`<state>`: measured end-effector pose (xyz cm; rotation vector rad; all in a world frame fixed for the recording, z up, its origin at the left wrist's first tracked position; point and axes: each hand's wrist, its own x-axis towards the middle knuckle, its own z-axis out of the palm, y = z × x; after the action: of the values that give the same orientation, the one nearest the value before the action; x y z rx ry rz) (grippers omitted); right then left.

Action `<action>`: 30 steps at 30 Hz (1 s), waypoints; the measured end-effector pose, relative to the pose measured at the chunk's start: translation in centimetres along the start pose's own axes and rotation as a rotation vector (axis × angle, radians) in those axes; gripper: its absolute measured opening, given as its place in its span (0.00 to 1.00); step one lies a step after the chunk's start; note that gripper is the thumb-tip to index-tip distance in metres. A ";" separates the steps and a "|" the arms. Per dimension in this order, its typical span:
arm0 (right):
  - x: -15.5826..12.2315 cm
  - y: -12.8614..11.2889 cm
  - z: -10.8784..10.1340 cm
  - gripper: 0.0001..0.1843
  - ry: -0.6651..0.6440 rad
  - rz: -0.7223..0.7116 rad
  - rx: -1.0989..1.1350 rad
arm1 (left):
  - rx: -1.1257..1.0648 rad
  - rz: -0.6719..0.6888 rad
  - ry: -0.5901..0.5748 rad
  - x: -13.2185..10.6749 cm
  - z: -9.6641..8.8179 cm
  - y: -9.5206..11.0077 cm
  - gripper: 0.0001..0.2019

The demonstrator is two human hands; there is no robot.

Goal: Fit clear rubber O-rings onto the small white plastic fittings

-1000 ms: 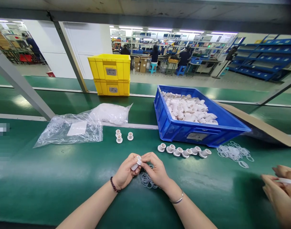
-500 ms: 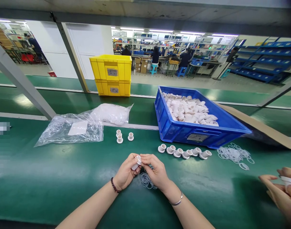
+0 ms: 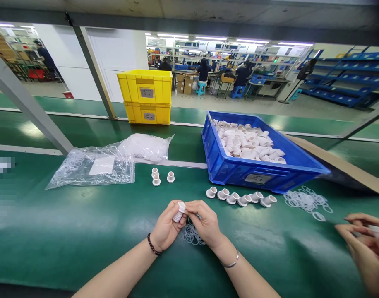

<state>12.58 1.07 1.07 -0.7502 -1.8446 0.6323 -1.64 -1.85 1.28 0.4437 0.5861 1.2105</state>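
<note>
A white ribbed plastic pipe fitting (image 3: 179, 213) is gripped in my left hand (image 3: 165, 227), with its flanged end tilted up. My right hand (image 3: 205, 223) is closed in a pinch, fingertips at the fitting's right side; whatever lies between them is too small to make out. Below the hands lies a small heap of clear rings (image 3: 193, 235), partly covered by my right hand. Beyond my left hand, a few white fittings (image 3: 156, 179) stand on the green table (image 3: 109, 231). A row of similar fittings (image 3: 232, 198) lies to the right, in front of the blue crate.
A blue crate (image 3: 254, 179) full of white fittings stands at back right, near another pile of clear rings (image 3: 305, 200). Plastic bags (image 3: 121, 165) lie left, before stacked yellow bins (image 3: 146, 97). A co-worker's hands (image 3: 365, 248) work at the right edge. A shelf (image 3: 189, 18) spans overhead.
The fitting in my left hand has turned slightly, its ribbed side now more visible. My right fingertips remain beside it. The co-worker's hands have shifted a little at the right edge.
</note>
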 end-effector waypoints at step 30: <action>-0.4 0.7 0.1 0.15 -0.013 -0.289 -0.237 | -0.095 0.053 0.106 0.3 -0.2 -0.1 0.09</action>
<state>12.77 1.25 0.30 -0.6143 -2.0139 0.2354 -1.66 -1.62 1.00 0.3180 0.6084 1.3126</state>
